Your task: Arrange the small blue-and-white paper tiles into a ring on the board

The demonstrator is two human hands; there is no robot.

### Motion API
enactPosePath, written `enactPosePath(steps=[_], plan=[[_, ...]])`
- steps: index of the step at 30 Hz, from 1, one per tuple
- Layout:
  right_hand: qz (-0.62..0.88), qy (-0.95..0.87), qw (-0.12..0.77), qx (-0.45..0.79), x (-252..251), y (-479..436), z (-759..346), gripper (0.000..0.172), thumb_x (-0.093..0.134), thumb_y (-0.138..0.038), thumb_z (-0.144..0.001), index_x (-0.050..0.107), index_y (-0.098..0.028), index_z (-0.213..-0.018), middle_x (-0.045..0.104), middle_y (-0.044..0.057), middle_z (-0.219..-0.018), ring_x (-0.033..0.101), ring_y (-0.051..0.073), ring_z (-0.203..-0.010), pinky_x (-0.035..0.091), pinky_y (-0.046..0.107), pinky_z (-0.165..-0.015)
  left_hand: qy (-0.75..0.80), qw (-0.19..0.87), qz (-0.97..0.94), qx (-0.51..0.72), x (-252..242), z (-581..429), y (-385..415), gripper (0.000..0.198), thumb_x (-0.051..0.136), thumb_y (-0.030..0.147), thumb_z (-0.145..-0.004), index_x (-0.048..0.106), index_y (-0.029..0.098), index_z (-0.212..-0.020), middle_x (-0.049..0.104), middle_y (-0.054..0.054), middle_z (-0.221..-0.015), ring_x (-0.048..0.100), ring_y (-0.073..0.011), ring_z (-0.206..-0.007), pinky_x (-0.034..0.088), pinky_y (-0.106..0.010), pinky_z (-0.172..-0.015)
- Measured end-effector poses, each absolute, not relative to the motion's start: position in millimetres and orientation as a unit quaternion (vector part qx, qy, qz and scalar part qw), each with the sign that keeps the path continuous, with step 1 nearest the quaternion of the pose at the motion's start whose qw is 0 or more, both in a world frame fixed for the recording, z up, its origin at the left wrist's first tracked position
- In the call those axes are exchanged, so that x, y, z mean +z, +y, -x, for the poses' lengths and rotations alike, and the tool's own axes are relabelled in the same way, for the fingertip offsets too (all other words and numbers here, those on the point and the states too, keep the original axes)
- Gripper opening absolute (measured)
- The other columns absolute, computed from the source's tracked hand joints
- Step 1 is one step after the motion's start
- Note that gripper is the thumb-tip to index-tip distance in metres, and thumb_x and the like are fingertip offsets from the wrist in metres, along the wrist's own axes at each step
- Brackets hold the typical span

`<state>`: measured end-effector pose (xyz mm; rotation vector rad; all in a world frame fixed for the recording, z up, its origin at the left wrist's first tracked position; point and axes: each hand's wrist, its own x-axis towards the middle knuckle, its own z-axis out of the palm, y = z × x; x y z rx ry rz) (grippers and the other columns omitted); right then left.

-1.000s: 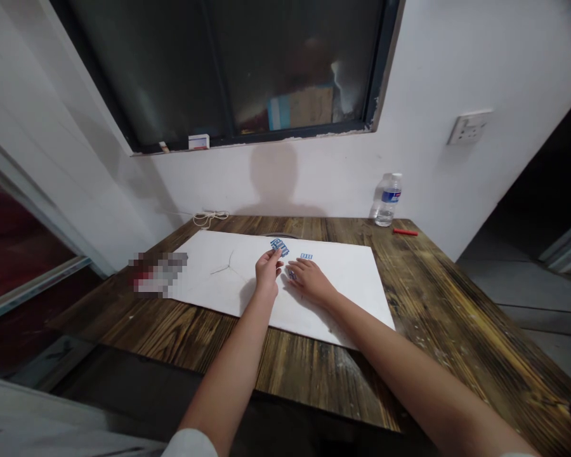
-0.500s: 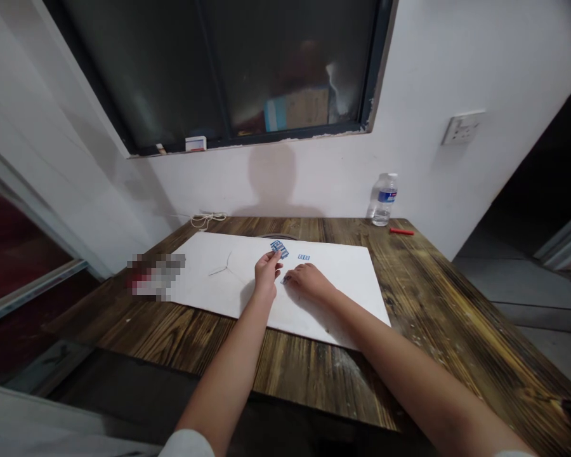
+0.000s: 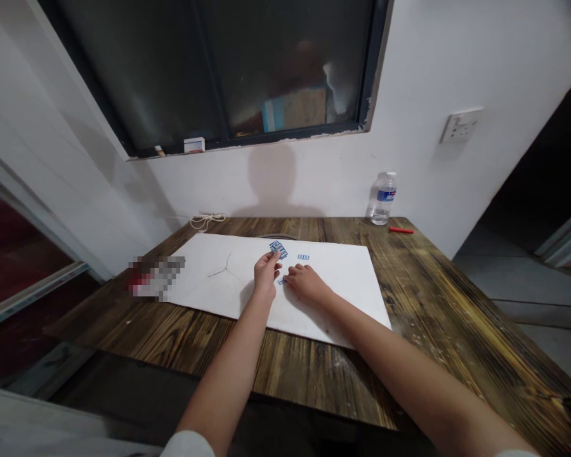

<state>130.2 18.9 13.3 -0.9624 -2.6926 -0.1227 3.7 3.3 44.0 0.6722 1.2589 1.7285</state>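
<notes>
My left hand [image 3: 265,273] is closed around a fan of small blue-backed cards [image 3: 278,248], held just above a white sheet [image 3: 352,279] on the wooden table [image 3: 433,304]. My right hand [image 3: 305,282] lies knuckles up on the sheet beside the left, its fingers curled onto one small blue card [image 3: 281,281] at the fingertips. Another blue card [image 3: 303,257] lies flat on the sheet just beyond the right hand.
A water bottle [image 3: 383,198] and a red pen [image 3: 401,230] stand at the table's far right by the wall. A coiled white cord [image 3: 208,219] lies at the far left edge. A blurred patch [image 3: 155,276] covers the sheet's left end. A dark window is above.
My right hand has slid a little to the left across the sheet, drawing the card under its fingers toward the left hand. The left hand with its fan has stayed put.
</notes>
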Motion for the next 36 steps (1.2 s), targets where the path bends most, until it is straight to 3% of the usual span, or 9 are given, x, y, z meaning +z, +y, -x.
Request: enactPosePath(steps=[12, 36], plan=[[0.313, -0.942, 0.108, -0.057, 19.0, 20.5, -129.1, 0.023, 0.048, -0.022, -0.091, 0.069, -0.013, -0.089, 0.064, 0.012, -0.094, 0.054, 0.021, -0.088, 0.034, 0.031, -0.071, 0.442, 0.495, -0.230, 0.711, 47.8, -2.7, 3.1, 0.038, 0.084, 0.033, -0.054, 0.061, 0.017, -0.079, 0.062, 0.001, -0.071, 0.050, -0.0039, -0.050, 0.031, -0.015, -0.043], [0.310, -0.938, 0.117, -0.100, 10.6, 19.2, -124.8, 0.020, 0.049, -0.013, -0.086, 0.068, -0.011, -0.091, 0.064, 0.015, -0.093, 0.055, 0.022, -0.085, 0.032, 0.033, -0.067, 0.452, 0.489, -0.242, 0.706, 47.7, -5.8, 0.8, 0.037, 0.084, 0.033, -0.054, 0.060, 0.017, -0.078, 0.062, 0.001, -0.072, 0.051, -0.0041, -0.052, 0.032, -0.015, -0.044]])
